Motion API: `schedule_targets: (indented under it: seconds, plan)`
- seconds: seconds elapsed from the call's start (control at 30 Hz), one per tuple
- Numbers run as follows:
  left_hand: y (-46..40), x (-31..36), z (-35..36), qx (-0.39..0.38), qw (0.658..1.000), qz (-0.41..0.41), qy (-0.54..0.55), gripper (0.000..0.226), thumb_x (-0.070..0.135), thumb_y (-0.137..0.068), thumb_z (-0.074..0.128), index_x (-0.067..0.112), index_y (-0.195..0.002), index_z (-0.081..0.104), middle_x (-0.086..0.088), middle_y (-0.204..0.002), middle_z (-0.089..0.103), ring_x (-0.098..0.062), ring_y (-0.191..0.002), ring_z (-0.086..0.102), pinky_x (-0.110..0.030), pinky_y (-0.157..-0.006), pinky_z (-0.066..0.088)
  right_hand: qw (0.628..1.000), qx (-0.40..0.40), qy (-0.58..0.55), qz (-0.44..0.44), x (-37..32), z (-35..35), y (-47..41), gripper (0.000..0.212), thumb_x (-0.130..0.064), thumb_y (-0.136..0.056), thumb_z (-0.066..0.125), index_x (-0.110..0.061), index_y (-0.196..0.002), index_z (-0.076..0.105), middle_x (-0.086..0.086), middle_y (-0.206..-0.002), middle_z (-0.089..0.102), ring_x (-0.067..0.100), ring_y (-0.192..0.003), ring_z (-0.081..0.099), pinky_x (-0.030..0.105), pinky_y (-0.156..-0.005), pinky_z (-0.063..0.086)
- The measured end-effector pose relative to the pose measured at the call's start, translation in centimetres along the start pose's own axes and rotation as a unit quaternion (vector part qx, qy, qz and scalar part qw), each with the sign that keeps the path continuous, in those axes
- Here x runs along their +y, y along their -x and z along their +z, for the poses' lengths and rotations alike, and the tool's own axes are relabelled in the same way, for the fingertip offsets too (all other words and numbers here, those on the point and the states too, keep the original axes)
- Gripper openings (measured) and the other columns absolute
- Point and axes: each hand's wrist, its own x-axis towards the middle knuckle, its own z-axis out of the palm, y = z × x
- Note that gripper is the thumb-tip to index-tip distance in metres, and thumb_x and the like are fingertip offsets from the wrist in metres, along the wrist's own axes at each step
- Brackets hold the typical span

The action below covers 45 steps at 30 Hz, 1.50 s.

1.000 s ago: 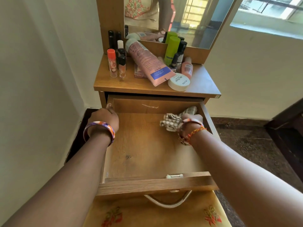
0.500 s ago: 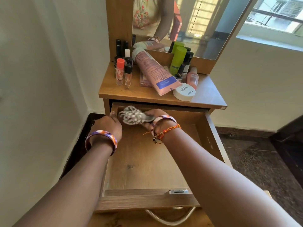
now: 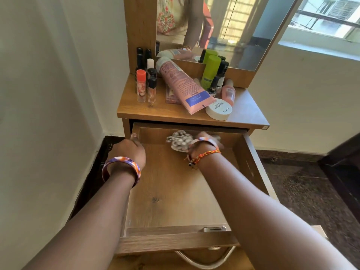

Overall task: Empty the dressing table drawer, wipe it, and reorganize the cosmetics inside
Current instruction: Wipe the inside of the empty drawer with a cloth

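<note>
Cloth bunched under right hand fingers — at drawer back.

The right hand holds a patterned cloth deep in the drawer while the left hand grips its side.

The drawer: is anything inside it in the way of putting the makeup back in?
Only the patterned cloth that the right hand holds at the back of the drawer. The rest of its wooden floor shows bare. The cosmetics, like the pink tube, sit on the tabletop above.
</note>
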Motion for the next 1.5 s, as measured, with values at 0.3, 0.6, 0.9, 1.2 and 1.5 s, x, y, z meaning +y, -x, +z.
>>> schedule_targets:
  seconds: [0.3, 0.6, 0.9, 1.2, 1.5]
  plan:
    - [-1.0, -0.5, -0.5, -0.018, 0.994, -0.046, 0.099, 0.058, 0.04, -0.1, 0.025, -0.005, -0.115, 0.059, -0.023, -0.119, 0.06, -0.038, -0.11, 0.055, -0.036, -0.089, 0.04, 0.985, 0.018, 0.08, -0.15, 3.9, 6.7, 1.0, 0.018, -0.012, -0.079, 0.072, -0.013, -0.097, 0.072, 0.005, -0.093, 0.07, 0.017, -0.086, 0.063, 0.022, -0.076, 0.049]
    - [-1.8, -2.3, -0.3, -0.064, 0.96, -0.113, 0.248, 0.062, 0.057, -0.089, 0.042, 0.003, -0.113, 0.062, -0.018, -0.117, 0.062, -0.036, -0.106, 0.058, -0.041, -0.099, 0.044, 0.852, -0.343, 0.337, -0.208, 4.6, 2.3, 2.2, 0.026, 0.001, -0.068, 0.079, -0.018, -0.083, 0.068, -0.012, -0.071, 0.063, 0.003, -0.068, 0.057, 0.011, -0.063, 0.048]
    - [-1.4, -2.1, 0.0, -0.04, 0.987, -0.058, 0.147, 0.069, 0.057, -0.094, 0.025, 0.001, -0.115, 0.06, -0.02, -0.119, 0.06, -0.038, -0.108, 0.055, -0.041, -0.095, 0.042, 0.861, -0.32, 0.351, -0.183, 5.5, 2.0, 2.3, 0.032, 0.0, -0.068, 0.078, -0.013, -0.097, 0.071, -0.013, -0.08, 0.071, 0.0, -0.077, 0.063, 0.024, -0.077, 0.053]
    - [-1.5, -2.0, 0.3, 0.0, 0.994, -0.027, 0.109, 0.065, 0.05, -0.097, 0.027, -0.004, -0.103, 0.063, -0.023, -0.111, 0.063, -0.039, -0.098, 0.057, -0.035, -0.076, 0.038, 0.934, -0.086, 0.284, -0.202, 2.8, 6.8, 0.1, 0.003, -0.018, -0.081, 0.068, -0.02, -0.078, 0.066, 0.003, -0.087, 0.065, 0.016, -0.079, 0.055, 0.021, -0.068, 0.041]
    - [0.3, -0.5, -0.4, 0.109, 0.985, 0.113, -0.078, 0.041, 0.027, -0.1, 0.033, -0.003, -0.112, 0.058, -0.023, -0.111, 0.064, -0.04, -0.103, 0.061, -0.043, -0.08, 0.05, 0.611, -0.353, 0.681, -0.197, 5.6, 4.1, 3.3, 0.04, -0.013, -0.075, 0.074, -0.016, -0.114, 0.066, -0.002, -0.096, 0.06, 0.013, -0.085, 0.055, 0.022, -0.071, 0.048]
